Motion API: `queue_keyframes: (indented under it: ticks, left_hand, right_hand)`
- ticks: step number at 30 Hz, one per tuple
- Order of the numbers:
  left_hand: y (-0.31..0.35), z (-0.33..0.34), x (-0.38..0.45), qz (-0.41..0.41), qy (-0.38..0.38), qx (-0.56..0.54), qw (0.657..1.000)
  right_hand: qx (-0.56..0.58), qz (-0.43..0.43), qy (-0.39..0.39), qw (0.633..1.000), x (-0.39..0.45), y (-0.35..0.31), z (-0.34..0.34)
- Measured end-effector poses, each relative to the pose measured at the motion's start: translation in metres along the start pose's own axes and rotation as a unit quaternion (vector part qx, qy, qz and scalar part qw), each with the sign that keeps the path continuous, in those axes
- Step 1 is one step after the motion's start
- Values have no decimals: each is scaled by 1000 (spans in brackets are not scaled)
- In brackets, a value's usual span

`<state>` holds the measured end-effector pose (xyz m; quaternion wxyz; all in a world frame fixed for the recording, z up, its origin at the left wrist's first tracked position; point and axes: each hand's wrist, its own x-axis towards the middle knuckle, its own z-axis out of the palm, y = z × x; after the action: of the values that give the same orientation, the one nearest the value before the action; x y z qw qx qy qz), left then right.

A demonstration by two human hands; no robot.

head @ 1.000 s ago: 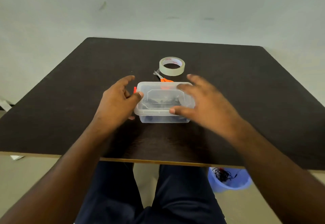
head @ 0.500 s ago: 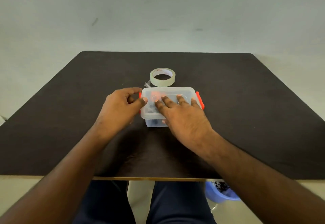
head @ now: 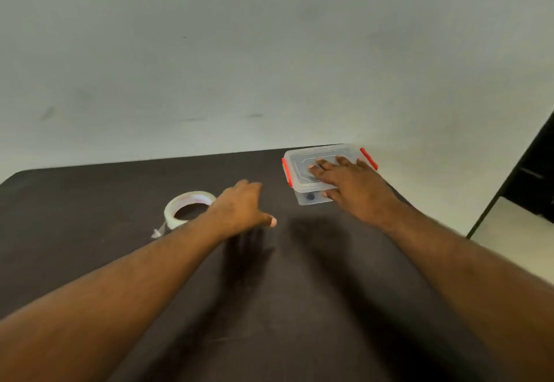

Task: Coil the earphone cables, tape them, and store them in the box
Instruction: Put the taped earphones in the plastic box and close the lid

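The clear plastic box with red side latches (head: 325, 171) sat lidded at the far right corner of the dark brown desk (head: 90, 201). The right hand (head: 350, 185) lay flat on its lid, fingers spread. The left hand (head: 242, 209) hovered above the desk with fingers loosely extended (holding nothing), just beside the roll of clear tape (head: 187, 209).

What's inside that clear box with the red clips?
Through the box front wall a small dark thing shows. The lid and the right hand resting on it hide the rest.
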<state>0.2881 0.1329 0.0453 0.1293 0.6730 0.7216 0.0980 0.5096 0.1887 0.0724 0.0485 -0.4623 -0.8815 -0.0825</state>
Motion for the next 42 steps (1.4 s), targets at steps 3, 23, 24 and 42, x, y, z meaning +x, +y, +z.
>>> queue_keyframes:
  ticks: [3, 23, 24, 42]
  left_hand:
    - [14, 1, 58, 10, -30, 43, 999]
    - [76, 29, 219, -24, -207, 155, 966]
    - [76, 28, 220, -27, -213, 158, 964]
    - [48, 63, 81, 1, 94, 15, 995]
  right_hand:
    - [40, 9, -7, 999, 30, 41, 14]
    - [121, 21, 8, 992, 206, 141, 99]
    - [115, 19, 12, 993, 209, 141, 102]
    - [-8, -108, 84, 991, 155, 28, 40]
